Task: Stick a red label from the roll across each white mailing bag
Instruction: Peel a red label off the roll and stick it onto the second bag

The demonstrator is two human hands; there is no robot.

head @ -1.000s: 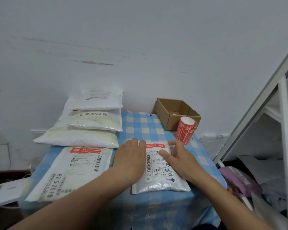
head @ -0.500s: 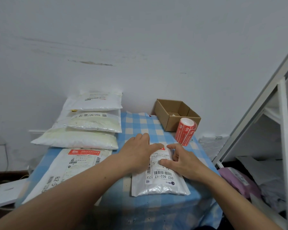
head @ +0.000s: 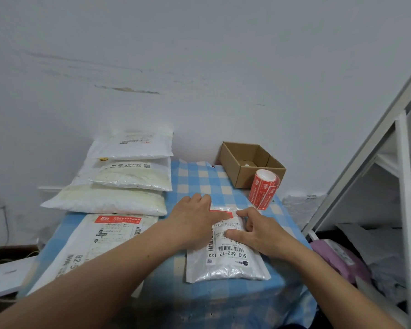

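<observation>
Both grips apart: left hand (head: pixel 195 222) pressed the label (head: pixel 220 213) flat to bond it, right hand (head: pixel 259 231) pinned the bag (head: pixel 228 267) steady.

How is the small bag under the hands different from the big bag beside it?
The small bag is narrower and shorter than the big bag. The left hand and right hand press on the small bag; no hand is on the big bag. A finger partly covers the small bag's red label; the big bag's shows whole. Both are white with barcodes.
</observation>
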